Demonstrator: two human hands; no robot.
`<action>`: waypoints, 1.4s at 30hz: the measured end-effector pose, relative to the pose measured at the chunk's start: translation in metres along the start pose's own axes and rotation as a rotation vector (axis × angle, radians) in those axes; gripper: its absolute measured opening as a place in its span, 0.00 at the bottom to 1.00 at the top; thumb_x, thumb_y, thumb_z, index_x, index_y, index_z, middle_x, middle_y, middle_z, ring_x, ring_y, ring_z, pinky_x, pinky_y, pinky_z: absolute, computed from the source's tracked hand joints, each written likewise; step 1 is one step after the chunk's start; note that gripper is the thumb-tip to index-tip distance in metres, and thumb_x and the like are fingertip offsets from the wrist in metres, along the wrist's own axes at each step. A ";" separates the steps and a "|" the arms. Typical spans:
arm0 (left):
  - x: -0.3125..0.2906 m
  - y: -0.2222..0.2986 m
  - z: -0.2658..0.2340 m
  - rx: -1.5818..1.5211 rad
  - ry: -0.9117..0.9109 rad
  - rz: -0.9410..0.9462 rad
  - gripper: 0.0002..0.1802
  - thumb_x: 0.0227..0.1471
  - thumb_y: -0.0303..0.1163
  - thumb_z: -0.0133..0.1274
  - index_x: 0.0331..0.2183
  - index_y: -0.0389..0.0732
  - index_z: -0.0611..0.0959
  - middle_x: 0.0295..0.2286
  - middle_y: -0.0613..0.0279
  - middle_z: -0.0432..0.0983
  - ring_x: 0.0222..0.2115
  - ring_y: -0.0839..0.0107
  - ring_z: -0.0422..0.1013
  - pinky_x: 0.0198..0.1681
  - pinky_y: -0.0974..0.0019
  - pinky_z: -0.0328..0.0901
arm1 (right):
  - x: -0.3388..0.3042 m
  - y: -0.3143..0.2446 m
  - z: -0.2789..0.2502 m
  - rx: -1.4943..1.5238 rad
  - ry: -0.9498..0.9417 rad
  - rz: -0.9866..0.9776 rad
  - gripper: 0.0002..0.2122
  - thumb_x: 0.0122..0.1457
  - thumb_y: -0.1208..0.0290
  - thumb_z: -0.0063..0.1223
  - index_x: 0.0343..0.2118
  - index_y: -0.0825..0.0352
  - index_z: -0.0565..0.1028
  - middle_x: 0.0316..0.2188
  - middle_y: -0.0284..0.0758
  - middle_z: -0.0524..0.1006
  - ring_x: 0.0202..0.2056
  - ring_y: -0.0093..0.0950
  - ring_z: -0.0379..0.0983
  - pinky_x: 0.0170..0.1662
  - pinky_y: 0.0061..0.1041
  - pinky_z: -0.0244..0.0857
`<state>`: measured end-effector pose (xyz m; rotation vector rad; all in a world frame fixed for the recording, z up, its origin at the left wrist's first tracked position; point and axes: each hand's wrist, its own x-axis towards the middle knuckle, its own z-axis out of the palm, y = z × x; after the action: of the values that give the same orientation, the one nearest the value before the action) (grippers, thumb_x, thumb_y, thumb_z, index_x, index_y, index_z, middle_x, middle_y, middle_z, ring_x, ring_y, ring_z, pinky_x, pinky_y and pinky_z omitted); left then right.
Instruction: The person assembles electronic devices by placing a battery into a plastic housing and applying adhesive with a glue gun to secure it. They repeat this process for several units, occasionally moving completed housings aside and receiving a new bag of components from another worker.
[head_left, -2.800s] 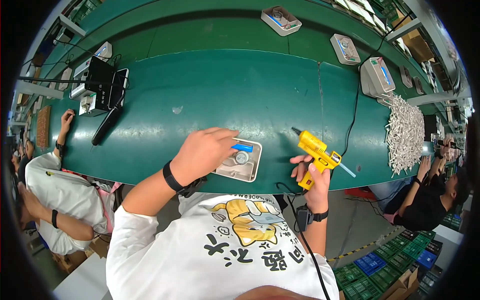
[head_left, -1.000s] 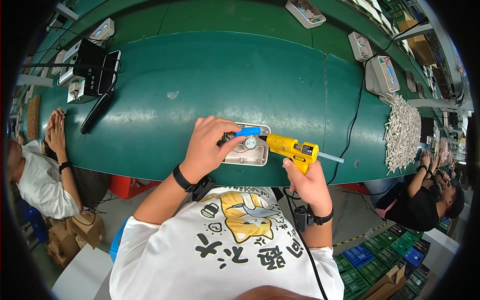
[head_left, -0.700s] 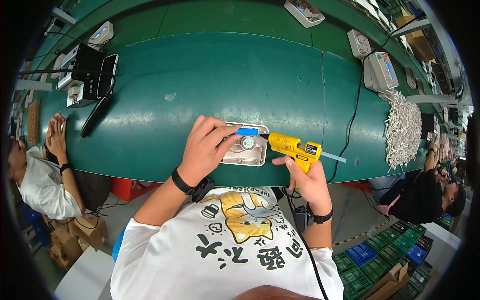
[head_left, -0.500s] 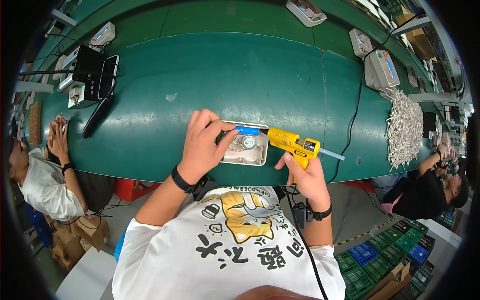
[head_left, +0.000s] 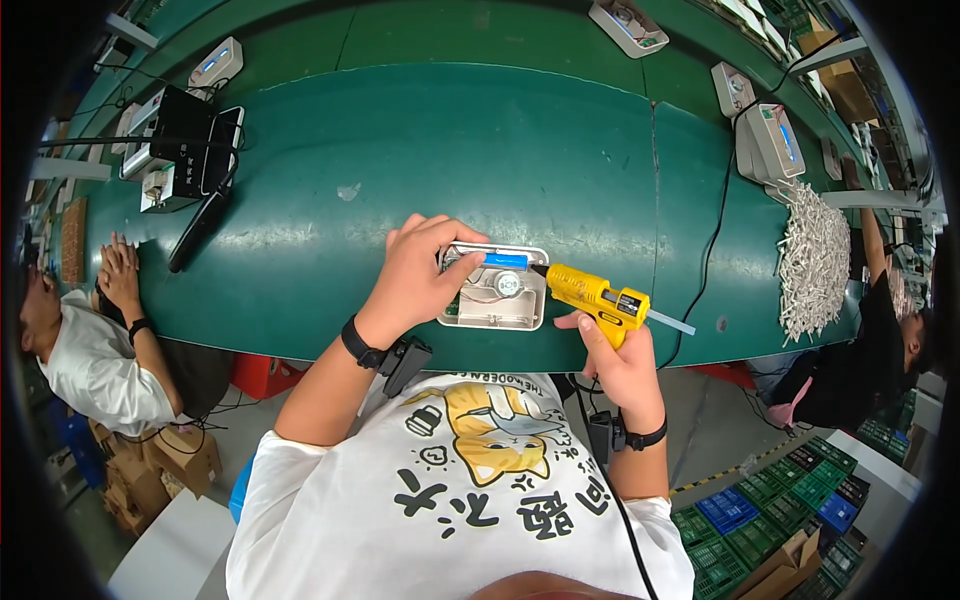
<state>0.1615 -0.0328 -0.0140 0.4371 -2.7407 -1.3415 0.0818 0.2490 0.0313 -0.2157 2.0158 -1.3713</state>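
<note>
An off-white plastic housing [head_left: 500,323] lies on the table before me. Inside are a blue cylindrical battery [head_left: 505,261] along the far wall, a round metal-backed part [head_left: 508,285], thin wires and a bit of green board at the left. My left hand [head_left: 418,265] grips the housing's left end, with fingers at the far rim and the thumb over the battery's left end. My right hand [head_left: 622,365] is closed round the handle of a yellow hot glue gun [head_left: 597,298]. Its dark nozzle points at the battery's right end, and a translucent glue stick [head_left: 672,322] sticks out behind.
A black device [head_left: 180,150] with cables stands far left. At the right lie a heap of small white parts [head_left: 812,260] and a black cable [head_left: 715,230]. More housings [head_left: 768,142] stand at the back. A person [head_left: 95,350] sits left, another [head_left: 855,345] right.
The housing and glue gun sit slightly further right in view. My left fingers have shifted from above the battery to the housing's far rim. The person at right has stretched an arm forward.
</note>
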 end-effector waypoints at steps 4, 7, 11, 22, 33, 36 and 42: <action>0.000 -0.002 0.001 -0.008 0.001 0.010 0.08 0.59 0.33 0.66 0.41 0.48 0.89 0.34 0.72 0.80 0.41 0.67 0.70 0.54 0.59 0.56 | 0.000 0.005 -0.006 0.119 -0.057 0.020 0.13 0.73 0.66 0.56 0.48 0.73 0.79 0.26 0.30 0.81 0.18 0.14 0.69 0.21 0.17 0.64; 0.001 -0.003 0.001 -0.014 0.001 0.027 0.08 0.59 0.33 0.66 0.41 0.48 0.89 0.34 0.72 0.80 0.41 0.67 0.70 0.54 0.58 0.55 | 0.001 0.013 -0.009 0.066 -0.127 0.055 0.12 0.73 0.67 0.56 0.48 0.72 0.79 0.27 0.30 0.81 0.18 0.13 0.68 0.21 0.18 0.64; -0.004 -0.006 0.003 -0.011 0.017 0.060 0.08 0.60 0.34 0.65 0.42 0.48 0.89 0.36 0.72 0.81 0.42 0.67 0.70 0.54 0.59 0.56 | -0.001 0.013 -0.005 -0.016 -0.068 0.002 0.11 0.73 0.68 0.56 0.47 0.72 0.79 0.27 0.30 0.81 0.19 0.13 0.68 0.21 0.18 0.64; -0.007 -0.013 0.005 0.010 0.070 0.180 0.12 0.59 0.32 0.59 0.45 0.49 0.87 0.42 0.71 0.80 0.44 0.65 0.69 0.51 0.59 0.55 | -0.001 -0.018 0.007 0.027 -0.098 0.003 0.11 0.73 0.67 0.56 0.48 0.70 0.80 0.29 0.28 0.81 0.20 0.13 0.69 0.22 0.16 0.66; -0.011 -0.012 0.002 0.024 0.036 0.204 0.25 0.45 0.25 0.52 0.48 0.46 0.83 0.47 0.66 0.79 0.49 0.61 0.69 0.52 0.57 0.55 | 0.021 -0.030 0.028 -0.133 -0.253 0.004 0.10 0.73 0.65 0.57 0.41 0.68 0.79 0.26 0.27 0.79 0.20 0.13 0.69 0.22 0.16 0.65; -0.010 -0.013 0.001 0.030 0.035 0.197 0.25 0.45 0.25 0.52 0.48 0.46 0.83 0.46 0.65 0.79 0.49 0.61 0.69 0.52 0.57 0.56 | 0.017 -0.031 0.027 -0.162 -0.213 -0.060 0.10 0.73 0.64 0.56 0.41 0.68 0.79 0.25 0.26 0.78 0.20 0.13 0.69 0.22 0.17 0.65; -0.010 -0.013 0.000 0.035 0.038 0.211 0.26 0.44 0.24 0.50 0.48 0.46 0.83 0.47 0.65 0.79 0.49 0.61 0.69 0.52 0.57 0.56 | 0.022 -0.033 0.031 -0.083 -0.159 -0.039 0.11 0.73 0.65 0.56 0.47 0.69 0.81 0.30 0.28 0.82 0.20 0.13 0.69 0.22 0.16 0.65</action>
<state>0.1739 -0.0378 -0.0230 0.1676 -2.6931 -1.2224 0.0767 0.2003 0.0433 -0.3913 1.9456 -1.2543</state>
